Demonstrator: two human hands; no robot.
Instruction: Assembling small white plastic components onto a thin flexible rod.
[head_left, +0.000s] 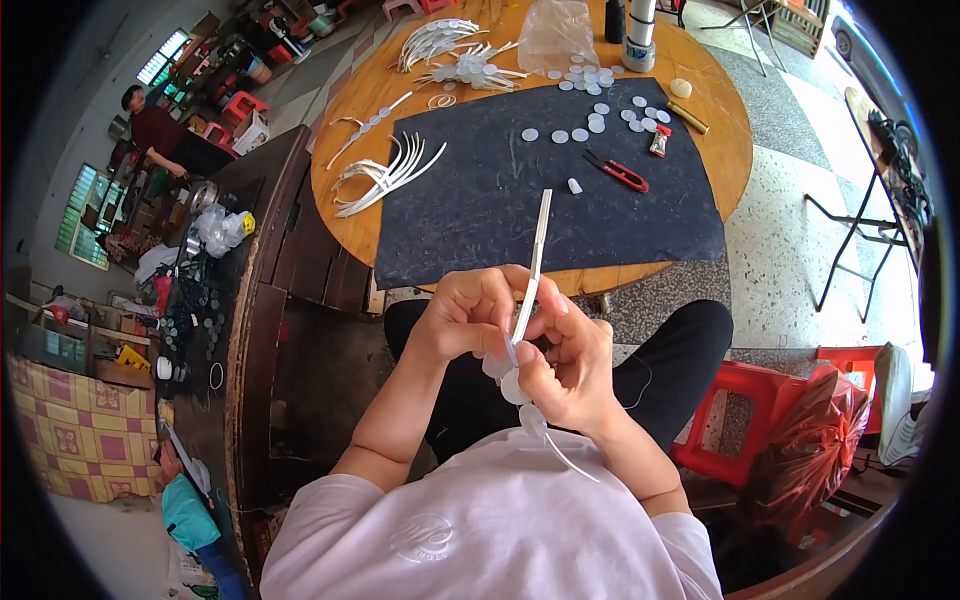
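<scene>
In front of my chest, my left hand (468, 312) pinches a narrow white strip (542, 228), whose upper end points away over the table. My right hand (568, 365) is closed on the same strip, just right of the left. Several round translucent discs (532, 420) sit along the strip's lower part, and its thin curved tail hangs against my shirt. One disc lies between the fingertips; exactly how it meets the strip is hidden. Beyond my hands, a black mat (470, 220) holds red-handled thread snips (620, 172), a small white cap (574, 186) and loose translucent discs (580, 135).
White strips (390, 178) lie at the mat's left edge on the round wooden table (340, 215). Further back are disc-covered strip bundles (440, 42), a clear plastic bag (556, 38) and a brass-coloured rod (688, 117). Red stools (735, 420) stand right; another person (160, 135) is far left.
</scene>
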